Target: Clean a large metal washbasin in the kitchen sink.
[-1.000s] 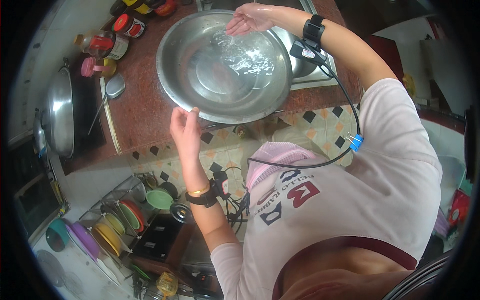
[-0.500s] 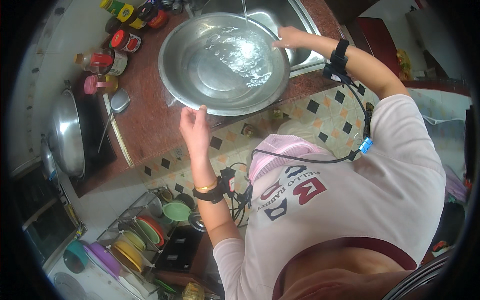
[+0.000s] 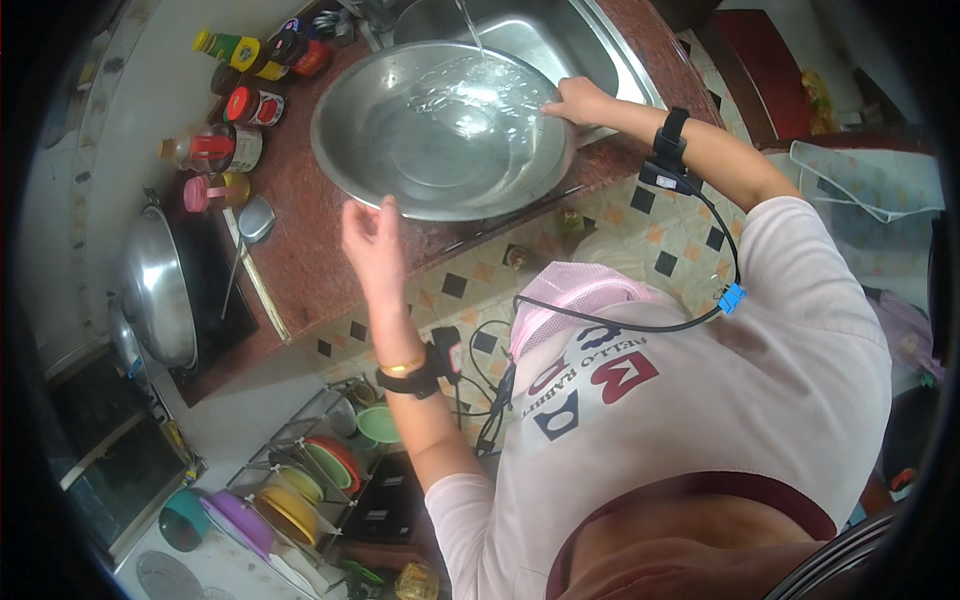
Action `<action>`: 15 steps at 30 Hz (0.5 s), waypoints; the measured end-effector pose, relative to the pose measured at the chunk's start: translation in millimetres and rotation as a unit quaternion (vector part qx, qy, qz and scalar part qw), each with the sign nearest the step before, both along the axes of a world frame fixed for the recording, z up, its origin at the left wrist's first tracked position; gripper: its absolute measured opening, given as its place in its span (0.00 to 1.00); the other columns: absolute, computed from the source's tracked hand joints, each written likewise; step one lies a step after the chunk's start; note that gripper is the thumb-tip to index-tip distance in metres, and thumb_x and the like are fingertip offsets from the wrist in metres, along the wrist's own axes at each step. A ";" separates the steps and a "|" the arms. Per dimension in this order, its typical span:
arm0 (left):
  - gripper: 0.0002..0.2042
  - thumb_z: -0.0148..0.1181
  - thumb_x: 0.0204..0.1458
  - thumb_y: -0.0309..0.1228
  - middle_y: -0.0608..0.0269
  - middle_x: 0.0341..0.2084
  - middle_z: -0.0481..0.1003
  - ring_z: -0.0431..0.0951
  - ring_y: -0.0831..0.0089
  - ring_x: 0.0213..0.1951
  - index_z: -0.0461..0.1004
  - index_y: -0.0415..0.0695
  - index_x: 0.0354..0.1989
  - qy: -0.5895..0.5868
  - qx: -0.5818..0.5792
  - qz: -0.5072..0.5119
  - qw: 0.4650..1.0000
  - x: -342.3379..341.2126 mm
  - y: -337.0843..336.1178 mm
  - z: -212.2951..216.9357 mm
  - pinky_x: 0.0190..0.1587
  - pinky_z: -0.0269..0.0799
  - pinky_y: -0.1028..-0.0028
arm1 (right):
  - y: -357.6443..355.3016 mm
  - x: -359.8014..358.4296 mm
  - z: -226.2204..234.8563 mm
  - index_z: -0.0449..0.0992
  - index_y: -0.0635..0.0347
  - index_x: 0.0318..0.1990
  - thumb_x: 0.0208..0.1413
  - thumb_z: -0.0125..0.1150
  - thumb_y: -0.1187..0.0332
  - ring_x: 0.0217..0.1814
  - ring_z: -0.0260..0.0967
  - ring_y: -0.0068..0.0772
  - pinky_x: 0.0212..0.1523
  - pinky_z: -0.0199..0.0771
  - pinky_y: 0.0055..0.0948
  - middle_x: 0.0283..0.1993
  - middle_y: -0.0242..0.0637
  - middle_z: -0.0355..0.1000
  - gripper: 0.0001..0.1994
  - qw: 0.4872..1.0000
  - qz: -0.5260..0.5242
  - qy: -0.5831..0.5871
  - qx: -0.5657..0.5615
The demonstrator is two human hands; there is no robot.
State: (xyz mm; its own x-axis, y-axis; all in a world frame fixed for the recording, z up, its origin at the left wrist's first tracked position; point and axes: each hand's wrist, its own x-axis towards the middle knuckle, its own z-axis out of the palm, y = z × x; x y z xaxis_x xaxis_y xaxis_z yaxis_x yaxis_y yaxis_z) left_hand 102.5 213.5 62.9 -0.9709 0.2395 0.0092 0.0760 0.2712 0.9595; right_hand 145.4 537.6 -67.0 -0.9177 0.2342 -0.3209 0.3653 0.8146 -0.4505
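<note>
A wide stainless steel basin [image 3: 350, 150] sits at the counter's edge, partly over the sink [image 3: 625, 60]. A thin stream of water [image 3: 470, 25] falls into its far side, and shallow rippling water lies inside. My left hand [image 3: 375, 245] holds the near left rim, thumb at the rim, fingers curled below and partly hidden. On the right side, my right hand [image 3: 580, 102] grips the rim with the thumb on top; its other fingers are mostly out of sight. The basin looks tilted, its near side higher than its far side.
Several bottles and jars, among them a red-lidded jar [image 3: 253, 105], line the wall on the left of the red countertop [image 3: 290, 250]. A steel wok [image 3: 160, 290] stands on the dark stove. Below left is a rack with colourful bowls [image 3: 290, 510]. Cables hang by my arms.
The basin has tilted away from me, its near rim higher than before. My left hand has shifted slightly left with the rim. Ripples now lie more toward the far side. The view has shifted a little.
</note>
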 end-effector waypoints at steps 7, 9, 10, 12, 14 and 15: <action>0.13 0.55 0.43 0.35 0.62 0.17 0.67 0.64 0.76 0.23 0.64 0.36 0.22 0.056 -0.230 -0.050 0.970 -74.7 43.9 70.4 0.30 0.64 0.75 | -17.1 1.4 10.5 0.72 0.78 0.29 0.42 0.58 0.45 0.36 0.69 0.53 0.40 0.67 0.38 0.31 0.60 0.70 0.32 0.997 0.038 -0.054 -0.050; 0.17 0.54 0.42 0.40 0.56 0.18 0.69 0.67 0.70 0.24 0.65 0.35 0.23 0.111 -0.312 -0.061 0.942 -101.0 55.3 84.7 0.33 0.65 0.72 | -26.9 -3.5 6.3 0.72 0.78 0.29 0.42 0.58 0.45 0.38 0.69 0.52 0.41 0.67 0.38 0.32 0.59 0.70 0.32 0.994 0.019 -0.059 -0.091; 0.19 0.53 0.42 0.42 0.53 0.20 0.70 0.69 0.67 0.26 0.66 0.34 0.24 0.127 -0.357 -0.064 0.923 -108.9 58.5 99.7 0.35 0.65 0.71 | -36.4 -8.8 3.0 0.72 0.77 0.27 0.43 0.58 0.46 0.34 0.70 0.49 0.37 0.68 0.37 0.29 0.56 0.71 0.30 0.991 0.023 -0.053 -0.121; 0.23 0.51 0.41 0.46 0.46 0.26 0.73 0.73 0.57 0.34 0.69 0.33 0.29 0.152 -0.425 -0.076 0.889 -111.7 84.9 127.7 0.40 0.66 0.66 | -44.5 -13.4 9.0 0.73 0.75 0.25 0.44 0.58 0.48 0.30 0.71 0.46 0.33 0.70 0.36 0.26 0.52 0.71 0.28 0.987 0.010 -0.047 -0.155; 0.25 0.49 0.43 0.48 0.43 0.31 0.73 0.73 0.53 0.39 0.71 0.33 0.32 0.212 -0.516 -0.085 0.825 -110.1 110.2 146.6 0.43 0.65 0.64 | -52.9 -11.6 34.3 0.74 0.70 0.20 0.45 0.58 0.51 0.19 0.68 0.37 0.22 0.68 0.32 0.18 0.43 0.70 0.24 0.971 0.007 -0.074 -0.227; 0.26 0.48 0.43 0.49 0.42 0.32 0.73 0.72 0.52 0.41 0.71 0.33 0.33 0.233 -0.545 -0.100 0.799 -111.7 123.3 152.9 0.44 0.65 0.64 | -55.1 -13.3 25.2 0.73 0.65 0.16 0.46 0.58 0.53 0.11 0.63 0.30 0.15 0.63 0.29 0.12 0.37 0.66 0.21 0.962 -0.017 -0.066 -0.264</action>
